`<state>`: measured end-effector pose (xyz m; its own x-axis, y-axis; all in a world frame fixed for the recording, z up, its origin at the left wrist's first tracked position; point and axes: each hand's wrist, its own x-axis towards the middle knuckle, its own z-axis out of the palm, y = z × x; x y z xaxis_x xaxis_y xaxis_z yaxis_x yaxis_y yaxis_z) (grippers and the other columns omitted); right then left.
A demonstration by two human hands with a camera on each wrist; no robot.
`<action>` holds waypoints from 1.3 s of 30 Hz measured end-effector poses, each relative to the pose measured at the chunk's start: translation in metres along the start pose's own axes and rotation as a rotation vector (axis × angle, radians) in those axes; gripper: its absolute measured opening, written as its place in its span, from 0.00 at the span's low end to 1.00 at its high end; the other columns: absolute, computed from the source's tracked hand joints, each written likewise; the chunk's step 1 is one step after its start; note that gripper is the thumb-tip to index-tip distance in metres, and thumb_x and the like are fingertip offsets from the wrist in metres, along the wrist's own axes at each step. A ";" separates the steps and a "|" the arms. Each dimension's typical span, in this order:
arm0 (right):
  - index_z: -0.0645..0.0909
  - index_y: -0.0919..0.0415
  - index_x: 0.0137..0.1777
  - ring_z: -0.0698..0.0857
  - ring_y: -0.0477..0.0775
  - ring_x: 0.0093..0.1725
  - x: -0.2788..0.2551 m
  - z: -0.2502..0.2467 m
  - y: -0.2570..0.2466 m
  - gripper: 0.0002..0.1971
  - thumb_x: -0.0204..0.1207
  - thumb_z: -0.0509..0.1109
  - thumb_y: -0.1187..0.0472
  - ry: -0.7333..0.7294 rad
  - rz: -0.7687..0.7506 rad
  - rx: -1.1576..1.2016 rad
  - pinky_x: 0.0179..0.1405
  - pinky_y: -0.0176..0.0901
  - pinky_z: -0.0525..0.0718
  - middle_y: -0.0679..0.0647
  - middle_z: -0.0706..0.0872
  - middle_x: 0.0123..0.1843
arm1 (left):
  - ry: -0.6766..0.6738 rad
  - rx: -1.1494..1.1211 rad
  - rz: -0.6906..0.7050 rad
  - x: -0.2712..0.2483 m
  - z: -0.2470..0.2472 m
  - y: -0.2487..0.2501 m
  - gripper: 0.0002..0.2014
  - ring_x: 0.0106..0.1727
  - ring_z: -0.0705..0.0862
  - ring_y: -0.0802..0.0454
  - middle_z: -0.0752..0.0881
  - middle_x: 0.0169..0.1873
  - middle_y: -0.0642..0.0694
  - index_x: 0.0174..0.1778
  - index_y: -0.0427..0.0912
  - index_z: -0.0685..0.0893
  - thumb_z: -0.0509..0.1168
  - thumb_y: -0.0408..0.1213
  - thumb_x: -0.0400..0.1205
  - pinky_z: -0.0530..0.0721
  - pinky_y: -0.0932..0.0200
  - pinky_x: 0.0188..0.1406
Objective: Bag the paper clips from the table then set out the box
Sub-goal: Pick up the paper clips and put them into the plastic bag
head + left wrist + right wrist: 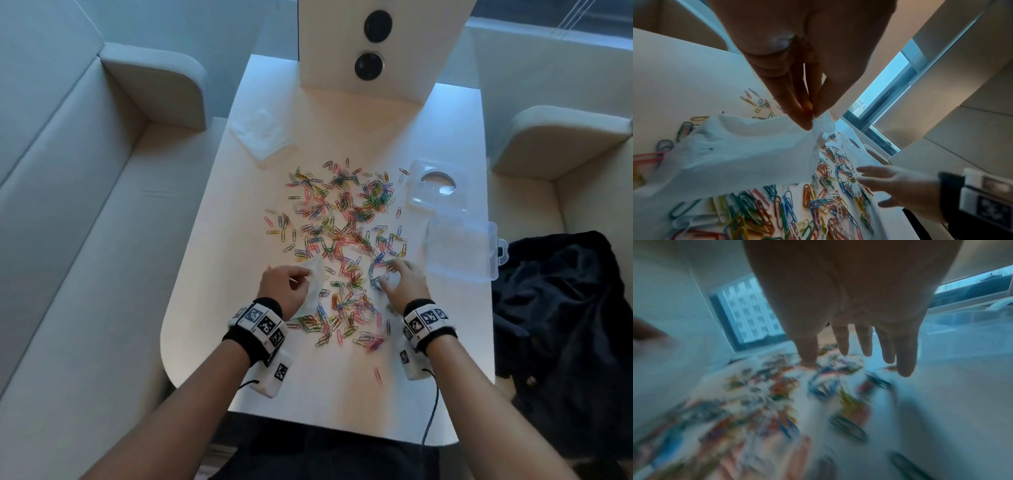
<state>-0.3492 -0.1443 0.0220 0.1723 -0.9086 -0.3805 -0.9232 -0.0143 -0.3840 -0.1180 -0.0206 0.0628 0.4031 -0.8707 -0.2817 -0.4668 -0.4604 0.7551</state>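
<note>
Several coloured paper clips (342,233) lie scattered over the white table (308,387). My left hand (287,284) pinches the rim of a small clear plastic bag (313,287) (748,155) between thumb and fingertips, holding it just above the clips. My right hand (402,279) is spread over clips near the table's right side, fingers straight (865,344) and holding nothing; the right wrist view is blurred by motion. A clear plastic box (459,250) lies at the right edge, its clear lid (436,186) beyond it.
More clear bags (262,133) lie at the table's far left. A white panel (376,48) with two black discs stands at the back. Beige sofas flank the table; a dark garment (561,308) lies on the right one.
</note>
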 end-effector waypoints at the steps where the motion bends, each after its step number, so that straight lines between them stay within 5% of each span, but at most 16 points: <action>1: 0.62 0.53 0.82 0.66 0.64 0.80 0.007 0.008 0.013 0.35 0.77 0.69 0.44 -0.055 0.033 -0.083 0.77 0.58 0.68 0.61 0.64 0.83 | -0.008 -0.009 -0.007 0.001 0.001 -0.001 0.11 0.43 0.90 0.51 0.93 0.45 0.44 0.56 0.41 0.92 0.71 0.32 0.79 0.88 0.60 0.55; 3: 0.48 0.46 0.85 0.53 0.66 0.85 0.013 0.020 0.025 0.45 0.74 0.65 0.34 -0.130 0.024 -0.252 0.77 0.67 0.64 0.56 0.50 0.87 | -0.026 -0.032 -0.023 0.002 0.004 -0.002 0.10 0.42 0.91 0.51 0.93 0.43 0.45 0.55 0.42 0.92 0.71 0.32 0.79 0.88 0.57 0.57; 5: 0.46 0.42 0.85 0.50 0.68 0.85 0.009 0.032 0.023 0.45 0.73 0.66 0.33 -0.131 -0.056 -0.374 0.76 0.69 0.64 0.54 0.46 0.87 | -0.040 -0.043 -0.041 0.002 0.005 -0.002 0.10 0.43 0.91 0.51 0.93 0.43 0.45 0.55 0.42 0.92 0.71 0.32 0.79 0.88 0.58 0.57; 9: 0.66 0.52 0.80 0.68 0.65 0.76 -0.005 0.049 0.005 0.29 0.80 0.68 0.52 -0.028 -0.186 -0.338 0.70 0.55 0.78 0.61 0.66 0.81 | -0.057 -0.055 -0.055 0.005 0.007 0.000 0.10 0.44 0.91 0.52 0.93 0.43 0.45 0.54 0.43 0.92 0.71 0.32 0.79 0.88 0.60 0.56; 13: 0.87 0.62 0.57 0.83 0.59 0.48 -0.008 0.054 0.006 0.10 0.78 0.69 0.68 0.085 -0.306 -0.201 0.51 0.49 0.87 0.59 0.84 0.51 | -0.071 -0.052 -0.052 0.008 0.009 0.004 0.10 0.43 0.91 0.54 0.93 0.43 0.47 0.55 0.44 0.92 0.71 0.33 0.78 0.87 0.64 0.53; 18: 0.92 0.58 0.47 0.90 0.50 0.44 -0.007 0.027 0.011 0.05 0.72 0.78 0.64 0.072 0.001 0.302 0.55 0.45 0.88 0.52 0.93 0.44 | -0.086 -0.067 -0.063 0.010 0.010 0.006 0.10 0.44 0.91 0.55 0.93 0.43 0.48 0.55 0.45 0.92 0.71 0.34 0.78 0.87 0.63 0.54; 21: 0.92 0.58 0.44 0.92 0.54 0.46 -0.016 0.014 0.010 0.05 0.70 0.79 0.68 0.015 0.280 0.874 0.51 0.46 0.90 0.56 0.93 0.43 | -0.103 -0.066 -0.072 0.009 0.012 0.007 0.11 0.43 0.91 0.55 0.93 0.42 0.49 0.55 0.46 0.92 0.71 0.33 0.78 0.87 0.64 0.53; 24: 0.86 0.72 0.49 0.91 0.57 0.47 -0.033 -0.001 -0.009 0.07 0.74 0.69 0.78 -0.104 0.330 1.471 0.51 0.42 0.90 0.66 0.90 0.48 | -0.121 -0.097 -0.077 0.006 0.016 0.008 0.11 0.42 0.91 0.54 0.92 0.41 0.48 0.55 0.44 0.92 0.71 0.32 0.79 0.88 0.63 0.51; 27: 0.82 0.76 0.55 0.89 0.59 0.52 -0.048 -0.005 -0.036 0.10 0.77 0.65 0.78 -0.259 0.299 1.711 0.54 0.43 0.89 0.67 0.89 0.51 | -0.136 -0.083 -0.079 0.003 0.021 0.011 0.10 0.42 0.91 0.53 0.93 0.41 0.47 0.55 0.45 0.91 0.71 0.32 0.79 0.86 0.67 0.46; 33: 0.85 0.74 0.54 0.90 0.61 0.50 -0.065 0.021 -0.076 0.08 0.76 0.70 0.77 -0.237 0.301 1.458 0.52 0.45 0.90 0.69 0.89 0.51 | -0.153 -0.075 -0.014 -0.001 0.024 0.017 0.09 0.37 0.92 0.50 0.93 0.39 0.45 0.53 0.42 0.92 0.71 0.32 0.78 0.92 0.53 0.47; 36: 0.88 0.68 0.53 0.92 0.59 0.45 -0.063 0.030 -0.077 0.08 0.76 0.72 0.72 -0.120 0.311 1.095 0.51 0.50 0.91 0.66 0.91 0.49 | -0.128 -0.061 0.006 -0.002 0.023 0.016 0.09 0.41 0.91 0.50 0.93 0.42 0.45 0.51 0.42 0.92 0.70 0.31 0.77 0.91 0.51 0.50; 39: 0.86 0.65 0.59 0.90 0.53 0.42 -0.061 0.024 -0.084 0.12 0.78 0.67 0.72 -0.161 0.227 0.725 0.44 0.42 0.91 0.59 0.90 0.52 | -0.127 -0.045 0.040 -0.004 0.021 0.020 0.11 0.43 0.91 0.50 0.93 0.44 0.44 0.51 0.41 0.93 0.69 0.29 0.76 0.90 0.54 0.52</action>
<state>-0.2742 -0.0777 0.0575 0.1048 -0.7838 -0.6121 -0.4958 0.4924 -0.7153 -0.1456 -0.0297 0.0672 0.2808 -0.9045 -0.3211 -0.4432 -0.4189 0.7925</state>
